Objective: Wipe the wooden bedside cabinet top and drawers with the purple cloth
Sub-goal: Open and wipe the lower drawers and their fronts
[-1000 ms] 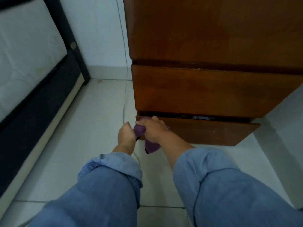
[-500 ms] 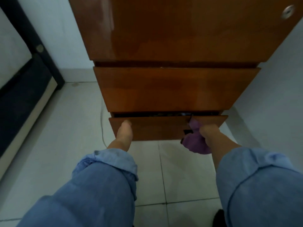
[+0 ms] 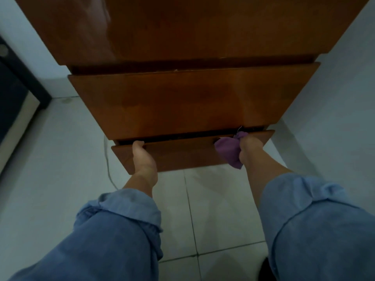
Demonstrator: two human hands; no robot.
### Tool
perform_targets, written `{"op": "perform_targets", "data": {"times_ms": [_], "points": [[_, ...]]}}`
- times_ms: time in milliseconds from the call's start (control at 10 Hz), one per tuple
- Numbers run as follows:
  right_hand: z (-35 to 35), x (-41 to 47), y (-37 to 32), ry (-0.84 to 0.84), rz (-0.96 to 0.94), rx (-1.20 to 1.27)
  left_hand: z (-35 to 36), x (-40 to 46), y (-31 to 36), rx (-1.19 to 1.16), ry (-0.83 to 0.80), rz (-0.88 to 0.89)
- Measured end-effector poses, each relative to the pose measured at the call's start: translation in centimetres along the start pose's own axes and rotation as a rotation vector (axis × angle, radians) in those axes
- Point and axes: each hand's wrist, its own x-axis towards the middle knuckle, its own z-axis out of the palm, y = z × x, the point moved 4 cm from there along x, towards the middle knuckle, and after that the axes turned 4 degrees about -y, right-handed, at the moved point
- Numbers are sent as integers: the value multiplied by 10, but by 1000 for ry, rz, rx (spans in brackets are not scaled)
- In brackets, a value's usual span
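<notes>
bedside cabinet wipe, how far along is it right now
Done: nothing shows for certain; the upper fronts carry no visible wipe marks. In hand: the right hand grips the purple cloth at the right end of the bottom drawer's top edge, while the left hand hooks its fingers over that edge; the drawer stands slightly open. Left: the rest of this front; the cabinet top is out of view.

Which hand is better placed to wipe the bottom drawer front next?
The right hand, probably: it grips the purple cloth against the bottom drawer. The left hand holds only the drawer's top edge.
</notes>
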Motion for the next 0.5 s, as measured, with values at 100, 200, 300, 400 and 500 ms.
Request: {"op": "perform_targets", "data": {"times_ms": [100, 200, 300, 400, 500], "points": [[3, 18, 3, -52, 61, -28, 5, 4, 2, 33, 3, 8], [8, 29, 4, -68, 70, -14, 7, 9, 2, 17, 14, 8], [8, 28, 7, -89, 7, -74, 8, 16, -2, 112, -1, 13], [3, 29, 19, -133, 109, -3, -2, 21, -4, 670, 87, 118], [-6, 25, 45, -152, 166, 163, -1, 14, -9, 1383, -13, 467]]}}
